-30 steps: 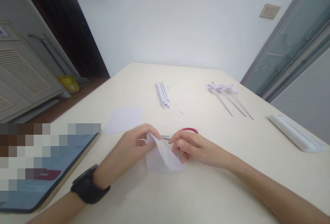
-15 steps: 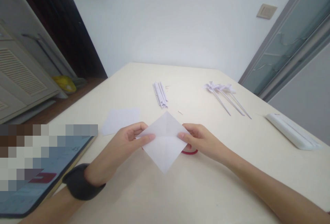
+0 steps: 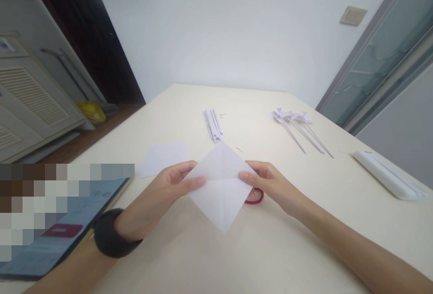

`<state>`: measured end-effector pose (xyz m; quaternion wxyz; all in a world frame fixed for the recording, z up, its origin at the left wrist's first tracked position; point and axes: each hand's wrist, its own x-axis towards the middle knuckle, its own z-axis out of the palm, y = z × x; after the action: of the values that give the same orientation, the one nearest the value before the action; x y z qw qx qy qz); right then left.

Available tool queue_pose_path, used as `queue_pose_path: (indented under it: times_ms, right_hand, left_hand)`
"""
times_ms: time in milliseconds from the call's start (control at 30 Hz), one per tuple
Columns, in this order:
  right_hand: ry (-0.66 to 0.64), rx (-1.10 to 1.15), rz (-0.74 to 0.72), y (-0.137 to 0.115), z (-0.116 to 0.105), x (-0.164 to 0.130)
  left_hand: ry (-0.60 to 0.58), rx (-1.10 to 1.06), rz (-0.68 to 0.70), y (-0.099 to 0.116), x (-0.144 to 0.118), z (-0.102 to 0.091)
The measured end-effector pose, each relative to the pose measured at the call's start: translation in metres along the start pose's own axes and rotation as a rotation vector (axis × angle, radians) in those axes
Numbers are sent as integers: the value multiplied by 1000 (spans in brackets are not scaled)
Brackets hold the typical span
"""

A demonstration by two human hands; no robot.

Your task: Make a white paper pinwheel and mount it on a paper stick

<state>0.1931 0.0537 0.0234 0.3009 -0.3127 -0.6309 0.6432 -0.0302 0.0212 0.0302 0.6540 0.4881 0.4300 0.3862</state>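
Note:
A square sheet of white paper (image 3: pixel 221 195), turned like a diamond, is held up above the table between my two hands. Faint crease lines cross at its middle. My left hand (image 3: pixel 176 181) pinches its left corner, thumb on the front and fingers behind. At the right corner my right hand (image 3: pixel 265 179) pinches it the same way. Just behind and below my right hand a red loop (image 3: pixel 259 197), looking like a scissors handle, shows in part; the paper and hand hide the rest. Another white sheet (image 3: pixel 162 156) lies flat beyond my left hand.
Several rolled paper sticks (image 3: pixel 213 125) lie at the table's middle, with small scraps (image 3: pixel 239 149) nearby. Paper pinwheels (image 3: pixel 292 118) on sticks rest at the back right. A white flat pack (image 3: pixel 385 174) is at the right edge, and a tablet (image 3: pixel 71 226) stands at the left.
Both hands still hold the paper by its side corners. The whole view has shifted slightly, so things appear a little further right. More of the red loop shows.

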Motion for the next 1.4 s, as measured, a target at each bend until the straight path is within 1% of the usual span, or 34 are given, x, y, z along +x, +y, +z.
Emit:
queue_pose_path:
  times_ms: [200, 433, 600, 667, 767, 867, 967, 1133, 1267, 1333, 1400]
  right_hand:
    - [16, 21, 8, 0, 0, -1]
    - [-37, 60, 12, 3, -2, -1]
    - [11, 50, -9, 2, 0, -1]
    - [38, 56, -24, 1, 3, -2]
    - [43, 63, -60, -2, 6, -3]
    - [3, 60, -74, -4, 7, -3]
    - [-63, 21, -52, -7, 7, -4]
    - [-117, -30, -16, -10, 8, -6]
    - [-93, 5, -2, -8, 7, -5]
    - [-58, 34, -20, -6, 6, -4]
    - [-9, 59, -49, -4, 4, -3]
  left_hand:
    - [-13, -69, 16, 1, 1, -1]
    - [9, -16, 36, 2, -1, -1]
    - [-53, -58, 26, 0, -1, 1]
    - [-71, -51, 23, -1, -1, 1]
    - [-95, -19, 0, -3, -1, 1]
    - [-94, 48, -16, -4, -2, 2]
    - [-86, 112, -19, -4, -2, 4]
    - [-90, 129, -58, -5, -2, 4]
    - [-57, 130, -39, -5, -2, 3]
    - [-54, 133, -19, -5, -2, 4]
    - [-23, 156, 8, -4, -2, 5]
